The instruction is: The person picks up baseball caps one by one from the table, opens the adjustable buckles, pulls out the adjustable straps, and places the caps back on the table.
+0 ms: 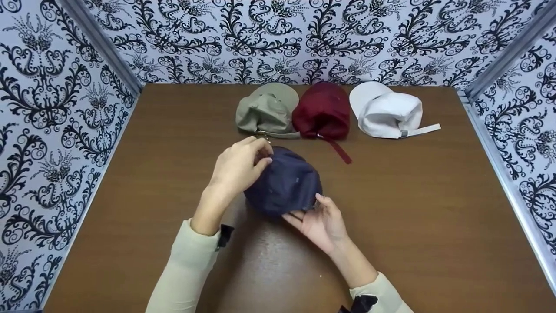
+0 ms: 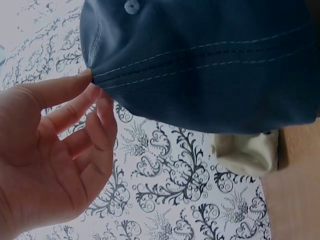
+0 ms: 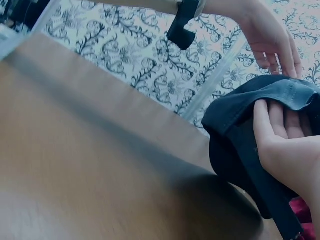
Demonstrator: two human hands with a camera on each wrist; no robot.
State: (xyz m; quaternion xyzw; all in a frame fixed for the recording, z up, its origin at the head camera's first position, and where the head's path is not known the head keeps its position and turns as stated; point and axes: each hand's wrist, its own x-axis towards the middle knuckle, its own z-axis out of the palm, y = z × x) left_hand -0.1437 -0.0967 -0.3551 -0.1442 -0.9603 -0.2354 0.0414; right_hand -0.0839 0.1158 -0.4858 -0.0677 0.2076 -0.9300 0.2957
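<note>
A navy blue cap (image 1: 289, 184) is held up over the table, its rounded crown towards the head camera. My left hand (image 1: 239, 167) pinches the fabric at the top of the crown between thumb and fingertips; the left wrist view shows the stitched seam (image 2: 200, 55) running to that pinch. Below, my right hand (image 1: 323, 221) grips the cap's lower edge, fingers under it and thumb at the rim. In the right wrist view those fingers (image 3: 280, 120) reach inside the cap opening, and a dark strap (image 3: 265, 185) hangs beside them.
Along the back of the brown table (image 1: 412, 208) lie an olive cap (image 1: 263, 113), a dark red cap (image 1: 323, 108) with its strap hanging forward, and a white cap (image 1: 393, 113). Patterned walls (image 1: 278, 39) enclose the table at the back and both sides.
</note>
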